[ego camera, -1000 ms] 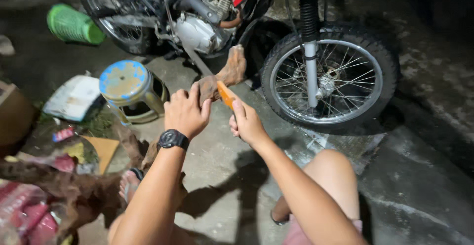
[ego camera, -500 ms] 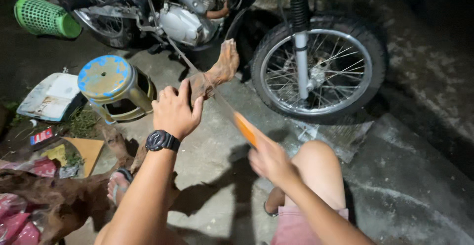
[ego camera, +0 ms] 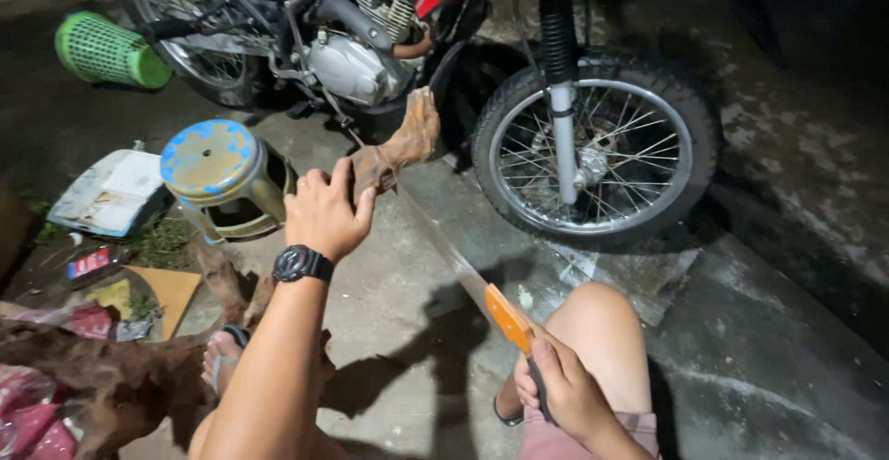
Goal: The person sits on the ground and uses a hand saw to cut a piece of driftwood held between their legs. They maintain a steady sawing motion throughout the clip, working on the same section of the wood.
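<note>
**Saw drawn back from the wood**

The left hand (ego camera: 326, 212), with a black wristwatch (ego camera: 302, 263) on its wrist, is closed around a gnarled brown piece of wood (ego camera: 403, 145) that sticks up toward the motorcycle (ego camera: 389, 43). The right hand (ego camera: 565, 390) is clenched on the handle of a hand saw (ego camera: 482, 298), whose orange part sits just above the fist and whose blade runs up to the wood. A second ago the right hand was close beside the left; it has since pulled back near the bare knee (ego camera: 602, 330), so the blade has slid along the cut in a full backward stroke. A blue-topped stool (ego camera: 218, 168) stands just left of the gripping hand on the concrete floor (ego camera: 407, 275).
</note>
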